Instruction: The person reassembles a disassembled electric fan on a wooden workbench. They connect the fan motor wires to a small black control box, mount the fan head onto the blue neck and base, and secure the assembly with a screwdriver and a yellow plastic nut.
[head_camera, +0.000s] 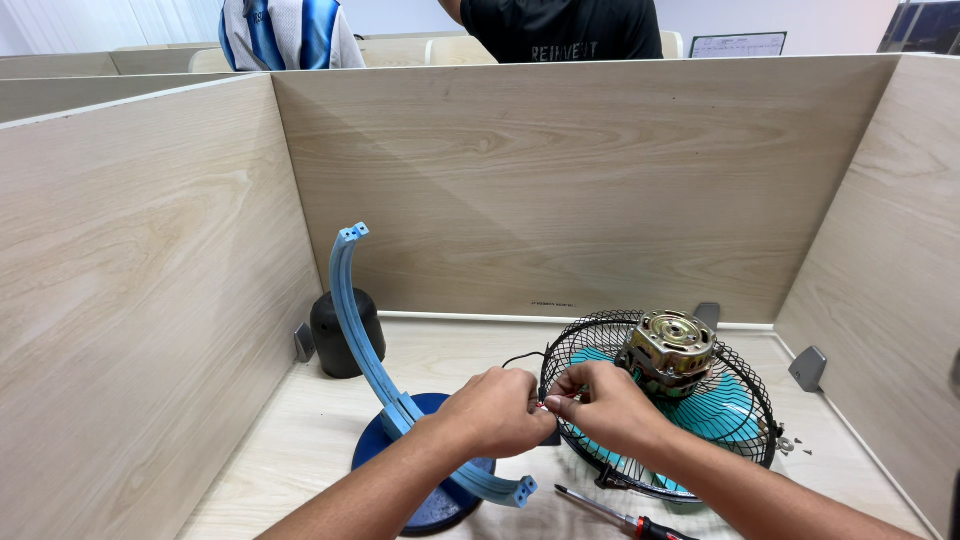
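Screwdriver with red-and-black handle (620, 518) lies nearest, right of round dark-blue plastic fan base (430, 480) carrying curved light-blue plastic stand arm (365, 335). Left hand (495, 410) and right hand (605, 405) meet mid-desk, fingertips pinched on thin wires (545, 405) at left rim of black wire fan guard (660, 400), lying flat with teal blades and bare metal motor (668, 348). Black domed plastic cover (345, 335) sits far left against wooden partition (560, 180).
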